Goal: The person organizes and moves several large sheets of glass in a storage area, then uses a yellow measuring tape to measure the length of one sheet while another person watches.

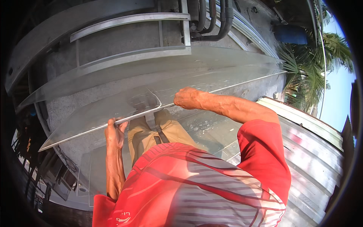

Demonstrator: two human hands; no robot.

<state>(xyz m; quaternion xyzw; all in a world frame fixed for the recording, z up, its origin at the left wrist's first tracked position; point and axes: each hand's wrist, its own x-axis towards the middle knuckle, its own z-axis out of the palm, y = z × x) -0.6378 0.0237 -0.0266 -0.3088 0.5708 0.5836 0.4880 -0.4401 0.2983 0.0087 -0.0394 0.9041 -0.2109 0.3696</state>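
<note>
A large, clear glass-like sheet (113,108) spans the space in front of me, tilted, with a thin white strip (87,132) along its near edge. My left hand (115,132) grips that edge left of centre, thumb and fingers closed around it. Farther right, my right hand (187,98) is closed in a fist on the same edge. Its fingers hide exactly what they pinch. Between the hands, a thin white cord-like piece (158,100) curves up from the edge, its end loose over the sheet.
Behind stands another clear sheet (90,77) beside a pale metal frame (132,19). Dark pipes (215,34) run down at the top. Corrugated metal panels (310,151) lie to the right, below palm leaves (306,83). Railings and clutter fill the left side.
</note>
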